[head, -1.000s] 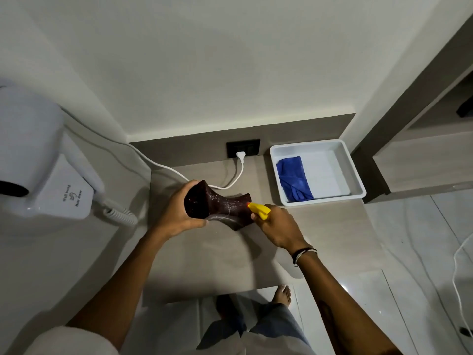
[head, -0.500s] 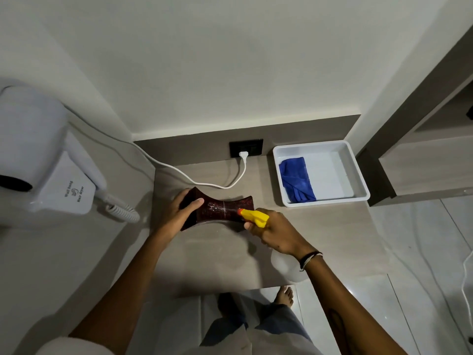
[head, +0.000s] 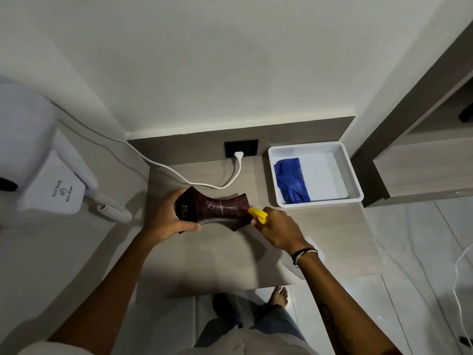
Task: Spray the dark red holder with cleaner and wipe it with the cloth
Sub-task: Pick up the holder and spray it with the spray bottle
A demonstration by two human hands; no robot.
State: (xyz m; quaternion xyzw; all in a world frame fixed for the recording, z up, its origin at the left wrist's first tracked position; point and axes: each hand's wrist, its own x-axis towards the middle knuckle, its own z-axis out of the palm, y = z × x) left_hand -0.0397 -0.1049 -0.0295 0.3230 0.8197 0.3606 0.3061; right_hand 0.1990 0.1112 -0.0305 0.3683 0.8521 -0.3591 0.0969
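Observation:
The dark red holder [head: 217, 207], flared at both ends, lies tilted over the grey counter [head: 217, 257]. My left hand [head: 166, 219] grips its left end. My right hand [head: 280, 230] is closed on a spray bottle; only its yellow nozzle [head: 258, 215] shows, pointed at the holder's right end, almost touching it. Droplets glisten on the holder's top face. The blue cloth [head: 291, 183] lies folded in the white tray [head: 353, 185] at the counter's back right.
A white wall hair dryer [head: 51, 185] with a coiled cord hangs at the left. Its white cable [head: 179, 175] runs across the back of the counter to a black socket [head: 241, 147]. A wooden shelf unit stands right. My feet are below the counter's front edge.
My left hand turned the holder: first tipped up, then laid flat, now tilted up again at its left end. The nozzle stayed at the holder's right end.

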